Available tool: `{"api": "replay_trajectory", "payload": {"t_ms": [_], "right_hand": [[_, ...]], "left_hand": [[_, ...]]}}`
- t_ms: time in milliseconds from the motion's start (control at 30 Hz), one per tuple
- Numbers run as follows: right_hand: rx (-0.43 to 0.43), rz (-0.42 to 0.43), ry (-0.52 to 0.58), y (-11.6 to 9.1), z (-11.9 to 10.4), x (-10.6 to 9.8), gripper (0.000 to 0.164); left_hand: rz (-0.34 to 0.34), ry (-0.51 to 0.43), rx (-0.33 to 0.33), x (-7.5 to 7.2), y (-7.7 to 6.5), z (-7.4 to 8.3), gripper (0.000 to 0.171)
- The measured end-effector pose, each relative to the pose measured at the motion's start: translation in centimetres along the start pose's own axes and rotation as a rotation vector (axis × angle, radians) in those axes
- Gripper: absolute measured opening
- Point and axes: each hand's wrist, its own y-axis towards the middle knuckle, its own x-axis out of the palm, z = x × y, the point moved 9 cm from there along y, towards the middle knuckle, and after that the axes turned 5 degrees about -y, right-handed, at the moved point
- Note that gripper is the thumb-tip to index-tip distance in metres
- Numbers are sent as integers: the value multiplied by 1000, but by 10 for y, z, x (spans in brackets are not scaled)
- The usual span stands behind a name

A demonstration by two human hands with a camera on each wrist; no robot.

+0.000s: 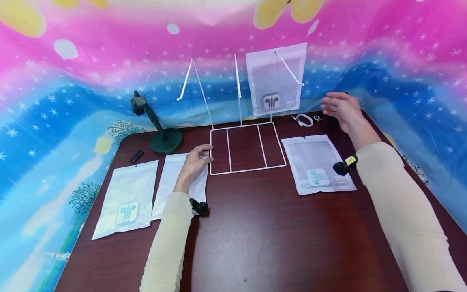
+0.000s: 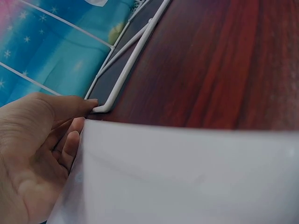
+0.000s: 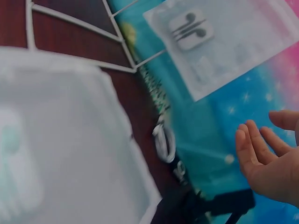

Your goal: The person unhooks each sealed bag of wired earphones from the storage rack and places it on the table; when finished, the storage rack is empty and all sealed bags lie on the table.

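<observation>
My left hand [image 1: 196, 163] grips the left side of a white wire display rack [image 1: 248, 170]. In the left wrist view its fingertips close on a corner of the rack's base. A white zip pouch [image 1: 260, 77] with earphones showing hangs from the rack's right hook [image 1: 290, 69]; the middle hook [image 1: 237, 77] and left hook [image 1: 185, 83] carry nothing. My right hand [image 1: 343, 108] is raised to the right of the hanging pouch, apart from it, fingers extended and holding nothing. A second earphone pouch [image 1: 299, 152] lies flat between the rack and my right forearm.
On the left lie an earphone pouch [image 1: 133, 182] and another white pouch [image 1: 168, 178], partly under my left arm. Behind them are a dark green stand [image 1: 166, 142] and a small black stick [image 1: 136, 156]. A coiled white cable [image 1: 304, 120] lies at the back right. Patterned cloth surrounds the table.
</observation>
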Motion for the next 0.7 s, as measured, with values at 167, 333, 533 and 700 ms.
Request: {"api": "replay_trajectory", "payload": {"t_ms": [167, 333, 533, 700], "right_hand": [[-40, -8, 13, 5, -28, 20, 56], [-84, -5, 28, 9, -56, 39, 59], [-89, -15, 79, 11, -77, 59, 56], [-100, 0, 88, 13, -88, 75, 52]], "left_hand": [[-4, 5, -3, 0, 2, 0, 48], [-3, 5, 13, 0, 1, 2, 48], [-1, -6, 8, 1, 1, 1, 47], [-4, -11, -5, 0, 0, -1, 47]]}}
